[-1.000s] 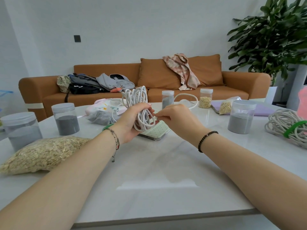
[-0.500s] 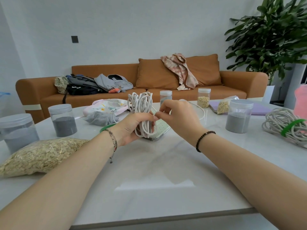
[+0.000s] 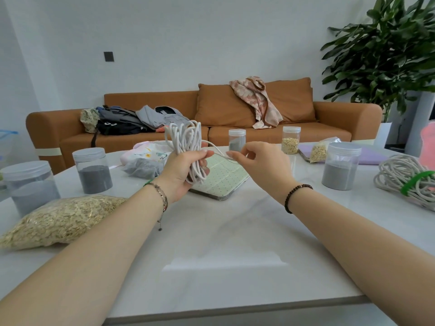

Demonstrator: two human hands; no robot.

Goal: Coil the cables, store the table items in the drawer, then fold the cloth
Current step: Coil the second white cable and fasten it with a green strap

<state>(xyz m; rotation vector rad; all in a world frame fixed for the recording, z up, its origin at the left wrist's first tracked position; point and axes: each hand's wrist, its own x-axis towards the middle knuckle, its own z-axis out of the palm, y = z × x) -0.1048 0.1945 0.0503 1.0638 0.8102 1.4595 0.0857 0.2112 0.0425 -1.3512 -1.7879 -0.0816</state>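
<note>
Site: the white marble-look table [image 3: 223,243] is carrying all the task items. No drawer is showing in this view.

At the left edge a clear bag of oats [image 3: 58,220] is lying flat, awaiting storage. At the far right a finished cable coil [image 3: 397,175] is resting, and a green tie [image 3: 416,182] is binding it so the loops cannot spring apart. Lidded jars of grey powder [image 3: 94,171] are standing upright on both sides. A pale floral cloth [image 3: 146,152] is sitting bunched beyond the hands, not yet folded. A green dotted tablet case [image 3: 226,177] is lying directly beneath the hands.

The white cable bundle [image 3: 186,147] is being held upright above that case. The left hand [image 3: 181,172] is gripping it round the middle with fingers wrapped close, evidently to keep the loops stacked. The right hand [image 3: 259,158] is pinching the free tail [image 3: 217,153] between thumb and fingertip, just beside the bundle, and is drawing it taut to the right.

Assessment: the tail is probably being readied for a binding wrap round the bundle's waist. Coiling is nearing completion, while storage and folding are not yet begun. If the left grip slackens, the loops are likely to splay.
</note>
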